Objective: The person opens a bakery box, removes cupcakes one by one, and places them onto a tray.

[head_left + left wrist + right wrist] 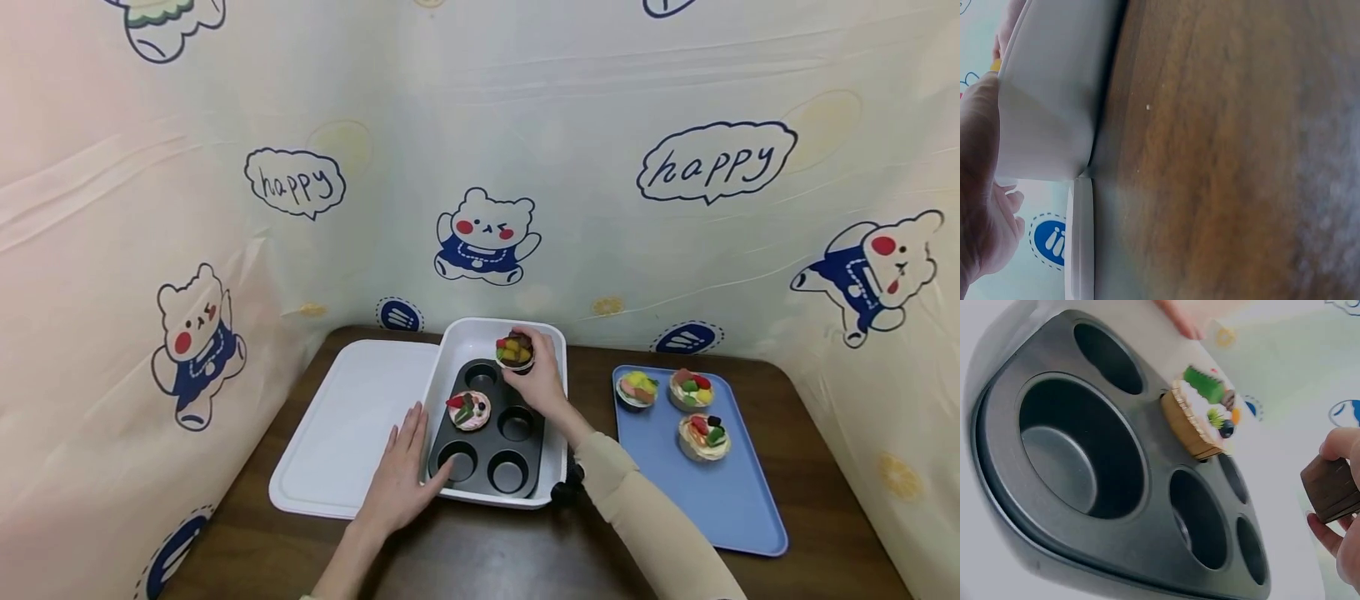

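Note:
My right hand (542,379) grips a toy cupcake (514,352) with brown, yellow and red topping, above the far right part of a dark muffin tin (486,462). In the right wrist view the held cupcake's brown case (1330,487) shows between fingers and thumb, raised off the tin. A pink-topped cupcake (468,411) sits in the tin's left middle cup. The tin lies inside a white bin (562,433). At the bin's near left side rests my left hand (401,479), fingers extended along the wall and thumb over the rim.
Left of the bin lies a flat white tray (345,442). On the right a blue tray (738,517) bears three cupcakes, one of them with red and green topping (703,437). A small black object (567,487) is beside the bin. A printed curtain (577,242) hangs behind the table.

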Demonstrator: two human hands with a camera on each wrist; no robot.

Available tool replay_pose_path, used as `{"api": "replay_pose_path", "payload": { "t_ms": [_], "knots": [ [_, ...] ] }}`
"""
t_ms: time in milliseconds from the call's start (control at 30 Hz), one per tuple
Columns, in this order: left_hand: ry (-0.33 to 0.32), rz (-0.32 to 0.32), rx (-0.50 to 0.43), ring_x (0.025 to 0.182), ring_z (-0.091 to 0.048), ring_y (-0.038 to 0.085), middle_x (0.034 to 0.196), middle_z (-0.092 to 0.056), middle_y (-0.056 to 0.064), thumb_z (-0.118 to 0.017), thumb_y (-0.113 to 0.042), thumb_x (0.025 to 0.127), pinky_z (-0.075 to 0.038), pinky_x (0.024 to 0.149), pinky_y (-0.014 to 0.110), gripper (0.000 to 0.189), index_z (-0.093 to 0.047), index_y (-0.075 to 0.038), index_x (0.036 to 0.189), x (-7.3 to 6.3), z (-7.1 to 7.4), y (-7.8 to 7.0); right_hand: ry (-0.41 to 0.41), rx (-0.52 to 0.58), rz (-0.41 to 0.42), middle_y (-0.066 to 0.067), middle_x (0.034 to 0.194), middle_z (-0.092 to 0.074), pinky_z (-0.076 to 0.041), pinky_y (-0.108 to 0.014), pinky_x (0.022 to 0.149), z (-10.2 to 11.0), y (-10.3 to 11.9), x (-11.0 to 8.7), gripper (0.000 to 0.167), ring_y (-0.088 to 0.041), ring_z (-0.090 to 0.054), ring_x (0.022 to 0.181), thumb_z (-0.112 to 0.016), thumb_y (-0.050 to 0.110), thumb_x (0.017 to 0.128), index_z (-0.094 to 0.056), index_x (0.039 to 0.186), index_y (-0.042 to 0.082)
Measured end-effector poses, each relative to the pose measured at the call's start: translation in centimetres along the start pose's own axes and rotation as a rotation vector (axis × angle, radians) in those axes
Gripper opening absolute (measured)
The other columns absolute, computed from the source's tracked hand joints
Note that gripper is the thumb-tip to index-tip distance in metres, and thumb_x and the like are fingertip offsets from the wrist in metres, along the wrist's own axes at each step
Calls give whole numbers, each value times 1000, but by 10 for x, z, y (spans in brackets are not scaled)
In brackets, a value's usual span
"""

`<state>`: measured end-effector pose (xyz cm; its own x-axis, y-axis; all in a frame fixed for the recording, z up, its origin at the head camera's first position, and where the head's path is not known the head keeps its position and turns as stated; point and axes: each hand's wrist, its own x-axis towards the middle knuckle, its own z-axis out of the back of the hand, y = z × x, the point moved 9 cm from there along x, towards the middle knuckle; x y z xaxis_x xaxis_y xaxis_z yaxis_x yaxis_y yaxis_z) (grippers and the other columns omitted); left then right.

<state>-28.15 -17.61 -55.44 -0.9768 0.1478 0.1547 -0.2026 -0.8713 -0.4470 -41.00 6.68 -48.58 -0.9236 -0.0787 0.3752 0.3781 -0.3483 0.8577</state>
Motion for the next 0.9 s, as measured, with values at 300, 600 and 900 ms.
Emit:
{"api": "replay_pose_path", "payload": {
  "t_ms": [300, 600, 900],
  "knots": [
    [17, 4, 1, 173, -20, 36, 187, -16, 12, -69, -58, 99, -19, 140, 60, 103, -25, -4, 174, 1, -1, 0, 8, 2, 26, -22, 152, -50, -55, -55, 102, 41, 12, -15, 74, -38, -52, 134, -85, -4, 88, -54, 154, 8],
    [21, 2, 1, 173, -21, 36, 187, -17, 12, -70, -58, 99, -20, 140, 60, 103, -26, -4, 174, 1, -1, -1, -10, 6, 9, -21, 150, -51, -48, -20, 102, 82, 3, -35, 77, -29, -52, 131, -86, -5, 87, -54, 156, 9],
    [20, 3, 1, 173, -20, 36, 187, -16, 12, -69, -59, 100, -19, 140, 60, 102, -25, -5, 174, 1, -1, 0, -76, 19, -49, -21, 161, -48, -50, -58, 115, 120, -2, -50, 86, -36, -51, 141, -86, -4, 90, -44, 164, 8]
  ]
}}
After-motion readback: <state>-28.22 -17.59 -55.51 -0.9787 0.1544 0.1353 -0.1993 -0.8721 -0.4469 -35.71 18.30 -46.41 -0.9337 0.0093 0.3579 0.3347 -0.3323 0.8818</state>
